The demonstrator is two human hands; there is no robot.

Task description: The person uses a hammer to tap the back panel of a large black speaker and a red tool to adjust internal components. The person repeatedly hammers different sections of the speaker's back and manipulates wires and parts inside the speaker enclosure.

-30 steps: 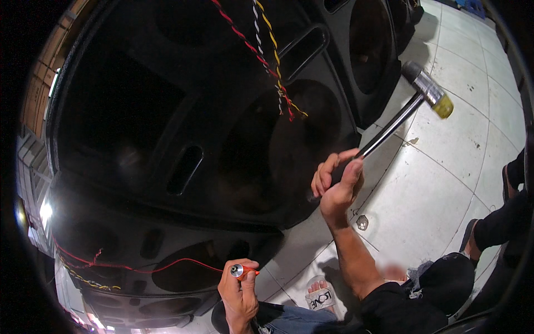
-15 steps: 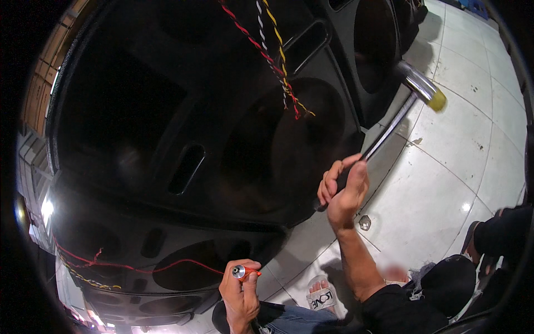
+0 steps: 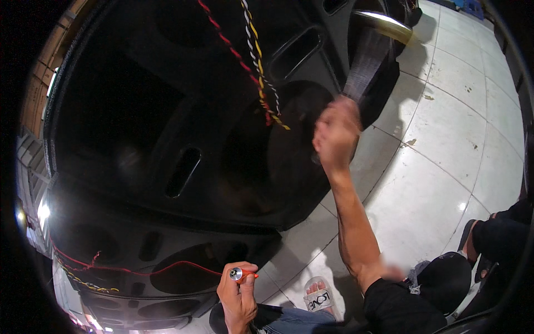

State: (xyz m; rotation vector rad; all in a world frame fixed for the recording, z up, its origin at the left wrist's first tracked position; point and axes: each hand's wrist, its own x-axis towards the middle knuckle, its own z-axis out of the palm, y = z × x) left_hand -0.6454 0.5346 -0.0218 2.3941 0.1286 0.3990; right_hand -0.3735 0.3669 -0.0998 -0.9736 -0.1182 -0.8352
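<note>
My left hand (image 3: 238,298), low in the view, is closed round a tool (image 3: 238,274) with a round silver metal end and bright orange beside it; its exact kind is unclear. A thin red wire (image 3: 178,264) runs to this hand from the left. My right hand (image 3: 337,133) grips a mallet (image 3: 382,21) with a silver head and yellow face. Motion smears the mallet and hand as they rise over the edge of a big black speaker cabinet (image 3: 214,200). Twisted red, white and yellow wires (image 3: 257,72) hang down in front of the cabinet.
More black cabinets (image 3: 139,236) stand at the lower left, with a loose yellow-black twisted wire (image 3: 92,285) on them. White floor tiles (image 3: 439,161) lie to the right. A person in dark clothes (image 3: 500,236) is at the right edge. A sandalled foot (image 3: 319,295) rests below.
My right hand has swung the mallet up and to the left, from over the tiles to over the cabinets. The hanging wires sit slightly further left. My left hand stays nearly in place.
</note>
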